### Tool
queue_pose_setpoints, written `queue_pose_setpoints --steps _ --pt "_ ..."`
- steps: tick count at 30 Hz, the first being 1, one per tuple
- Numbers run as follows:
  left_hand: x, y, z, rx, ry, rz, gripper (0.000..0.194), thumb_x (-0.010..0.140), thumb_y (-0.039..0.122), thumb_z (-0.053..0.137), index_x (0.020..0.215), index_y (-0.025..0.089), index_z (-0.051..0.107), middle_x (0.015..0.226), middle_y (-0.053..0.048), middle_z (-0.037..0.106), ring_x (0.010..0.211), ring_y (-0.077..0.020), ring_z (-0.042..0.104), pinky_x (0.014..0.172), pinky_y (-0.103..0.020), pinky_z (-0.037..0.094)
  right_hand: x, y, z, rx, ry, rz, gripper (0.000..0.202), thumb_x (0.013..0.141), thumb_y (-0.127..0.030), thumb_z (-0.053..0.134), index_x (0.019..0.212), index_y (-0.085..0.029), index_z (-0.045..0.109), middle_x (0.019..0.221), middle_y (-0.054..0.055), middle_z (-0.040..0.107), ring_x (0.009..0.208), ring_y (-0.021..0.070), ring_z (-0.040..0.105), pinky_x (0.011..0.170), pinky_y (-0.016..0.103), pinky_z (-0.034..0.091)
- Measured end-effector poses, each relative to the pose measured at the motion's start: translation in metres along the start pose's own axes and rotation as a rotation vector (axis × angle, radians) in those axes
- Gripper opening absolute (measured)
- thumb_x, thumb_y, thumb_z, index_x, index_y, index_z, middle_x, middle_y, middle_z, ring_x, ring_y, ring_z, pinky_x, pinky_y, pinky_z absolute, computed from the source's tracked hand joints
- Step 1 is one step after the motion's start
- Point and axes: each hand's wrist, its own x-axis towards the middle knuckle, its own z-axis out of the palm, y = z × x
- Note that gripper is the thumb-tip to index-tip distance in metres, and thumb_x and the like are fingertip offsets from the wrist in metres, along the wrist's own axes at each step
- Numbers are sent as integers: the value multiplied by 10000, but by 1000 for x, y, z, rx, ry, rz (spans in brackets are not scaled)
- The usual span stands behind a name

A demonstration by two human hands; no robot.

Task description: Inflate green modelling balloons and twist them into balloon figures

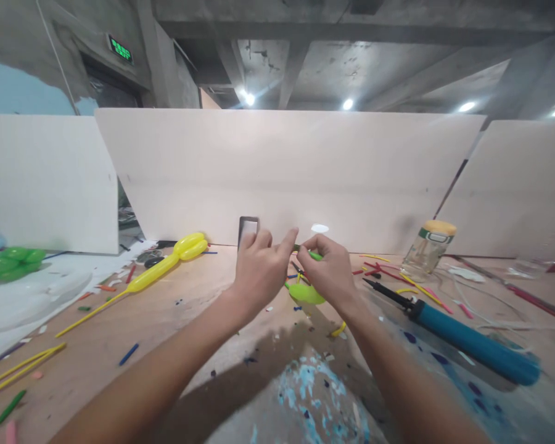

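Note:
My left hand and my right hand are close together over the middle of the table. A thin green balloon is pinched in my right hand's fingers, its darker end pointing toward the left hand. Below and between the hands hangs the swollen light green part of a balloon. Its near-left tip meets the lower edge of my left hand, whose fingers are curled with the index finger raised. The left fingertips are mostly hidden. A phone-like dark-framed object stands behind my left hand, against the board.
At left lies a twisted yellow balloon; farther left is a green balloon cluster. A blue hand pump and a yellow-lidded jar occupy the right. Balloon scraps litter the table. A white board closes off the back.

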Motion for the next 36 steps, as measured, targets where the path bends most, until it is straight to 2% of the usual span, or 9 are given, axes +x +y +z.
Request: queue_pose_setpoints --steps 7,12,16,20,23,26,30,33,36 --pt "3 -15 -8 0 85 208 265 898 176 431 990 229 674 572 -44 519 669 -192 506 644 -324 379 7 2 -4 225 -280 205 144 696 -280 586 611 -175 535 533 -38 501 502 99 440 492 224 335" --pt "13 -20 -12 -51 300 456 189 861 120 491 932 190 652 514 17 479 532 -127 455 516 -265 325 17 0 -22 371 -511 399 197 702 -319 613 610 -180 508 438 -63 412 411 75 354 412 206 238" --pt "21 -20 -19 -122 441 510 107 820 107 564 861 191 615 507 53 505 482 -88 424 471 -233 313 20 -10 -35 506 -616 513 210 699 -287 624 586 -184 479 426 -65 376 398 67 331 402 204 226" --pt "28 -19 -24 -149 406 567 85 825 119 560 802 197 586 534 49 558 480 -85 443 460 -232 338 19 -15 -40 716 -782 624 288 673 -256 648 538 -189 401 435 -87 271 409 51 236 416 202 247" --pt "35 -21 -28 -165 353 662 78 845 140 540 822 201 583 594 32 610 516 -96 488 480 -248 366 18 -16 -42 807 -957 678 325 656 -230 648 525 -187 354 449 -87 271 428 43 194 415 189 209" --pt "39 -24 -32 -190 296 728 106 843 115 532 859 195 600 579 28 603 531 -111 500 494 -260 378 19 -13 -42 812 -1025 672 286 658 -219 640 546 -181 381 458 -88 281 433 40 187 414 182 183" --pt "37 -25 -33 -305 182 631 126 842 119 534 817 192 633 529 26 554 522 -110 500 484 -236 388 17 -7 -36 732 -959 577 131 654 -200 629 639 -173 502 435 -88 323 415 44 227 425 190 235" --pt "34 -24 -34 -464 74 399 99 827 145 569 788 190 648 605 15 605 564 -88 553 514 -198 432 13 -5 -28 791 -874 551 110 651 -188 624 649 -175 515 430 -87 334 410 47 258 439 196 268" --pt "29 -22 -38 -635 16 137 126 813 157 600 919 195 655 821 -6 700 694 -93 629 639 -206 505 12 -5 -23 940 -737 554 138 669 -204 640 636 -179 509 434 -90 323 409 50 294 453 195 304"
